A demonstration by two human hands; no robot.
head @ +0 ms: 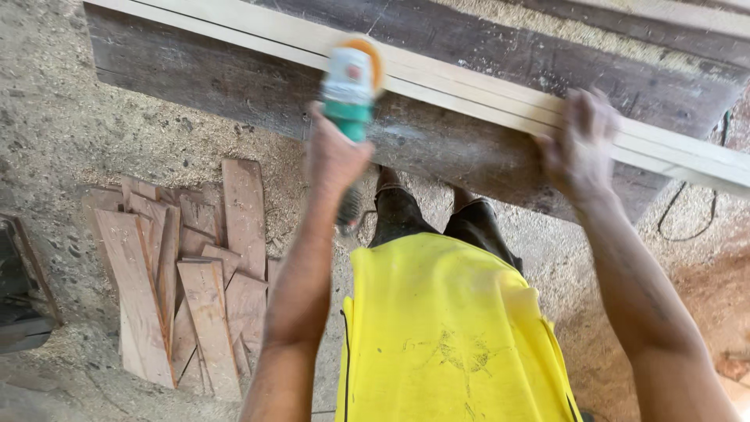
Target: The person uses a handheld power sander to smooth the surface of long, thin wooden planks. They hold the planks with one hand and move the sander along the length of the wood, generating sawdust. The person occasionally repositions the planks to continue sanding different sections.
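Note:
My left hand (334,156) grips a green and white power sander (349,86) with an orange disc, pressed against long pale wooden strips (469,90). These strips lie along a dark, dusty wooden workbench (234,86). My right hand (578,144) rests on the same strips further right, fingers spread over their edge. The picture is blurred around both hands. A yellow shirt (445,328) fills the lower middle.
A pile of short reddish boards (187,273) lies on the sawdust-covered ground at the left. A black cable (687,211) loops on the ground at the right. A dark object (19,289) sits at the far left edge.

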